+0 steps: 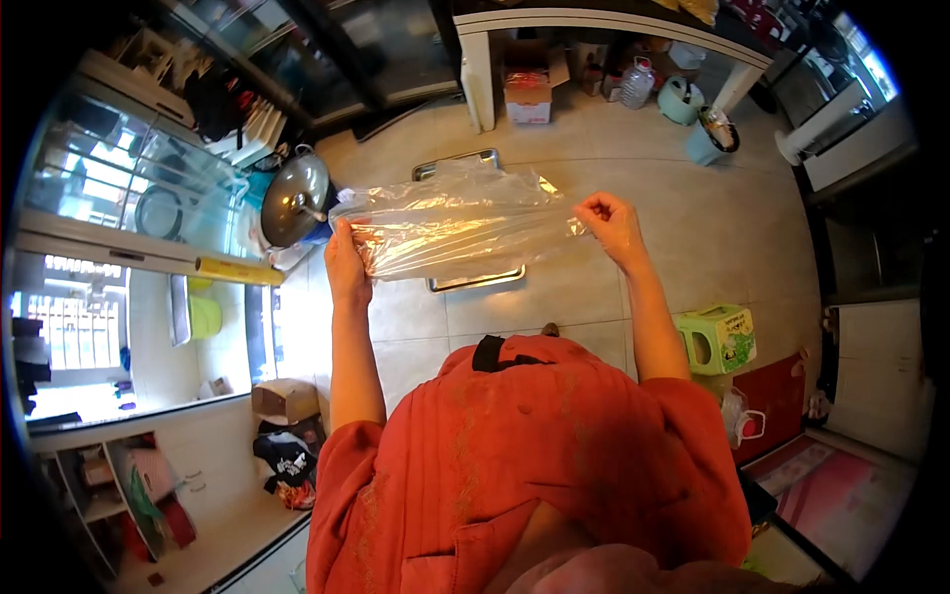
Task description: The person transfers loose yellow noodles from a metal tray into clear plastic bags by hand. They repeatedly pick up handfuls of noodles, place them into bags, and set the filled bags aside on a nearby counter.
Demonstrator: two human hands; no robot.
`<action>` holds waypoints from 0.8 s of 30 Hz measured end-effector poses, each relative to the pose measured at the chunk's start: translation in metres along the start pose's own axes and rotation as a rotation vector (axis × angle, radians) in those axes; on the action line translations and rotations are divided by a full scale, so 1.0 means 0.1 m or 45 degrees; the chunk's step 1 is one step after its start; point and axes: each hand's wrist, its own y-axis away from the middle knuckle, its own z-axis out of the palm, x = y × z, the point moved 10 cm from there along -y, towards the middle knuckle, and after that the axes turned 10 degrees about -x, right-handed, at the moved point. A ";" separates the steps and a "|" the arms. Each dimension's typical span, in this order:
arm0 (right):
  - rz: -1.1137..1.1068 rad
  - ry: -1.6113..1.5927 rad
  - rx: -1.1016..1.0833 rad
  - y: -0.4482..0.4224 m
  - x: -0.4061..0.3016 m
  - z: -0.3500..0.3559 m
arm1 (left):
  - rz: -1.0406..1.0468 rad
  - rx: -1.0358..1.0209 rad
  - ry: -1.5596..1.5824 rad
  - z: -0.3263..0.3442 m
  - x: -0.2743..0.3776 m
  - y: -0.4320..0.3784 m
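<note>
A clear, crinkled sheet of plastic, perhaps a bag or film (460,223), is stretched between my two hands. My left hand (347,260) grips its left end, thumb up at the edge. At the right end, my right hand (612,226) pinches the gathered plastic between thumb and fingers. Behind and below the plastic is a metal tray (482,281); only its near and far rims show, and its middle is hidden by the plastic. What the tray rests on cannot be told.
Left stands a wok with a glass lid (295,197). A yellow roll (239,271) lies near the window. Right are a green plastic stool (716,339) and a plastic jug (741,417). Ahead, a cardboard box (528,96) and a blue bin (705,147) stand by a table (479,82).
</note>
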 end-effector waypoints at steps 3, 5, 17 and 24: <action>-0.005 -0.169 -0.051 -0.01 -0.17 0.09 | -0.052 -0.089 0.469 0.01 0.09 0.22; 0.150 -0.427 -0.108 0.04 -0.28 0.19 | 0.240 -0.780 0.721 0.41 0.57 0.55; 0.116 -0.632 -0.339 0.13 -0.67 1.03 | -0.194 -0.403 0.413 -0.35 -0.80 1.31; 0.264 -0.669 -0.486 0.45 -0.58 1.52 | -0.184 -0.019 0.743 -0.92 -0.70 1.70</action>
